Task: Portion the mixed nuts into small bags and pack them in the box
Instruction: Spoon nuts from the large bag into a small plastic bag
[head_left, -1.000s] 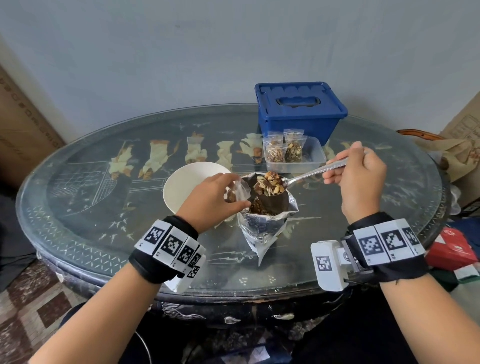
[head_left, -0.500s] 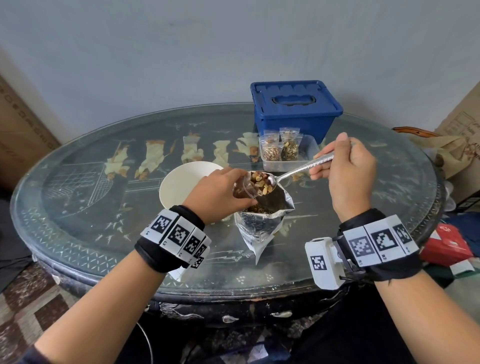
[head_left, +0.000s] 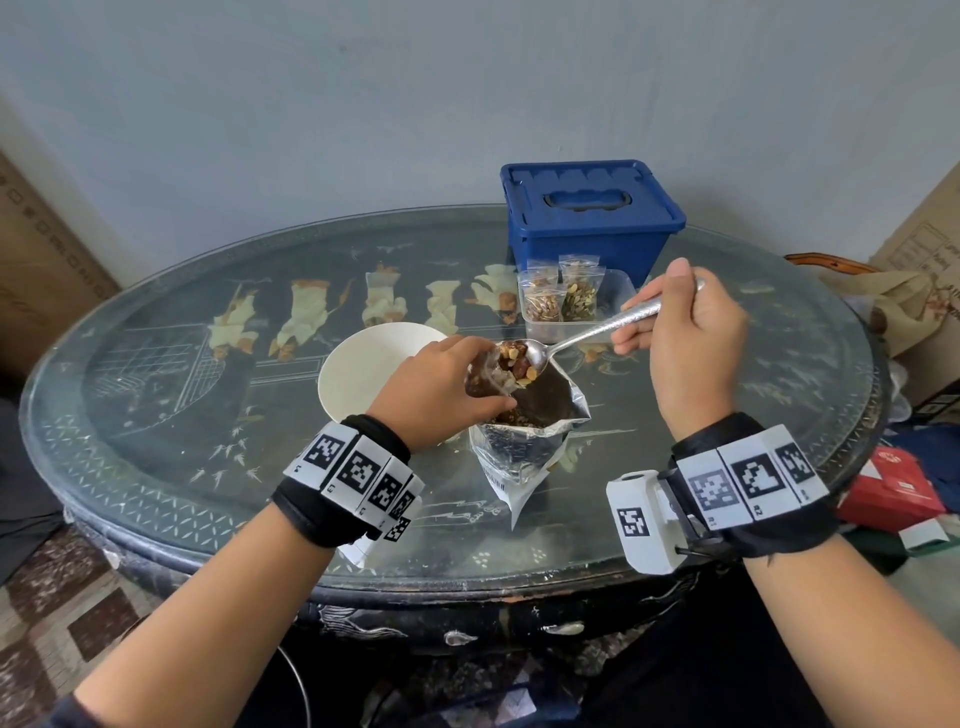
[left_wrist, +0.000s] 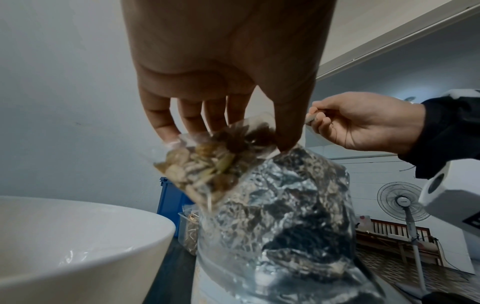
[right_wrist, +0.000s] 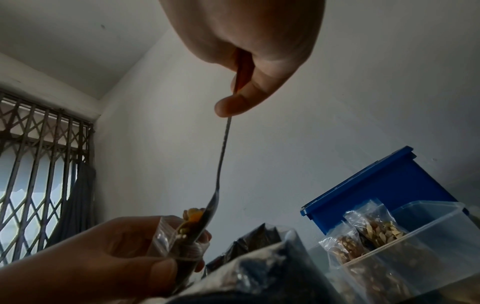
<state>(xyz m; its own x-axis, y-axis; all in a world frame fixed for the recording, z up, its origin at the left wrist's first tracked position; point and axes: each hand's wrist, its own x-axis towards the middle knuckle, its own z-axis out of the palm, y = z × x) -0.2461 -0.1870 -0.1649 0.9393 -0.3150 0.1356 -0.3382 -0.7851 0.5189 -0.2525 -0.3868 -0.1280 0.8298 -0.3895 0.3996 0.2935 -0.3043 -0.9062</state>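
My left hand (head_left: 441, 387) pinches a small clear bag (left_wrist: 207, 164) open by its mouth, just above the silver foil pouch of mixed nuts (head_left: 519, 447). The small bag hangs tilted and holds nuts and seeds. My right hand (head_left: 680, 338) grips the handle of a metal spoon (head_left: 597, 330), whose bowl, loaded with nuts, sits at the small bag's mouth (right_wrist: 182, 234). Behind the pouch stands a clear plastic tub (head_left: 621, 291) with two filled small bags (head_left: 561, 299). The blue lidded box (head_left: 589, 213) is shut, at the table's far side.
A white bowl (head_left: 358, 364) stands just left of the pouch, under my left hand. The round glass-topped table (head_left: 156, 426) has bare surface to the left and front. Cardboard boxes (head_left: 924, 270) and red packets (head_left: 888, 488) lie off the right edge.
The spoon has travelled left from above the pouch to the small bag's mouth and tipped, so nuts are sliding in. My left hand has raised the small bag slightly toward it.
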